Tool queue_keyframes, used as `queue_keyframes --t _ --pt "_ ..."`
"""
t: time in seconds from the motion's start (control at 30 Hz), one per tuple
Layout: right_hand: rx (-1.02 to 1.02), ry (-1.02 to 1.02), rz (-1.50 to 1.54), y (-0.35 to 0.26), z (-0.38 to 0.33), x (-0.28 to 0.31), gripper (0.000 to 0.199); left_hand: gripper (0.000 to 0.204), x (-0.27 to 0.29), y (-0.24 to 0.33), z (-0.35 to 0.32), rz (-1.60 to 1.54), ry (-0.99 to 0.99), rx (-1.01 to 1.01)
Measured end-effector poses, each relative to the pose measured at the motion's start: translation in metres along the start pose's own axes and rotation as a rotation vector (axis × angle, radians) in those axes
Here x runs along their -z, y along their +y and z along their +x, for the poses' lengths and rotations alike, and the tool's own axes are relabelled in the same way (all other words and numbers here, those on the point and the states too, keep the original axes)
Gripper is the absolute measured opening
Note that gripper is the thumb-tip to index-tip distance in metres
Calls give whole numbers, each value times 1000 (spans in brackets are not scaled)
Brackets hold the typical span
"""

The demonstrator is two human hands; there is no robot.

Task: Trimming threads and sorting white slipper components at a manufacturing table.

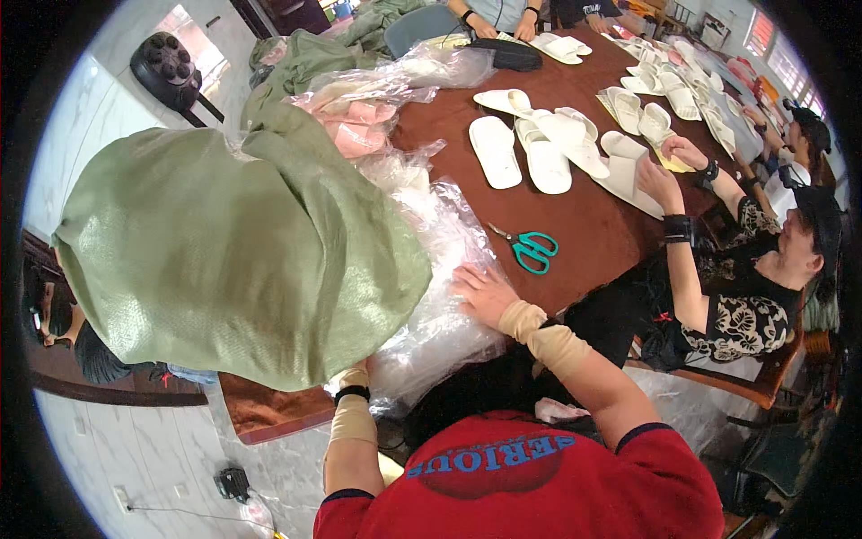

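A large green woven sack (242,251) bulges over the left side of the table. My left hand (355,373) reaches under its near edge, so its fingers are hidden. Clear plastic bags (431,341) lie in a crumpled pile beside the sack. On top of them rests my right hand (483,295), fingers stretched out and pressing flat. Just beyond that hand are scissors (530,249) with teal handles, lying on the brown tablecloth (593,256).
White slippers (495,153) spread across the middle and far right. A co-worker (745,278) at the right handles one slipper. Pink slippers in plastic (355,126) lie beyond the sack. Another person's hands (503,31) are at the far end, near a black pouch (507,56).
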State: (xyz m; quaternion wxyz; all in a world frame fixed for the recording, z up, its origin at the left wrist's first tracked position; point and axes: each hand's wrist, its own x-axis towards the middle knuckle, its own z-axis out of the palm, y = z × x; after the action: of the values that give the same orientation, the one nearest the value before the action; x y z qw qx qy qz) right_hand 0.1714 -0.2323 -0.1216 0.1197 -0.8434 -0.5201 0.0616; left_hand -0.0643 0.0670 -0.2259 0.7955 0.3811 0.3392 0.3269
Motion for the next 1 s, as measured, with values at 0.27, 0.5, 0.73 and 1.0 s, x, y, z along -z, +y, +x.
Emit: queue_keyframes --t 0.27,0.5,0.73,1.0 --pt "35 129 50 1 1 -32 49 65 23 73 -57 -151 146 -97" --pt "-16 78 146 4 2 -33 51 65 19 113 -94 -318 237 -194" --pt "6 72 180 -1 4 -31 52 63 -9 159 -82 -61 534 -689" --pt "-39 57 126 5 1 -31 54 49 -111 339 -13 1127 523 -1350"
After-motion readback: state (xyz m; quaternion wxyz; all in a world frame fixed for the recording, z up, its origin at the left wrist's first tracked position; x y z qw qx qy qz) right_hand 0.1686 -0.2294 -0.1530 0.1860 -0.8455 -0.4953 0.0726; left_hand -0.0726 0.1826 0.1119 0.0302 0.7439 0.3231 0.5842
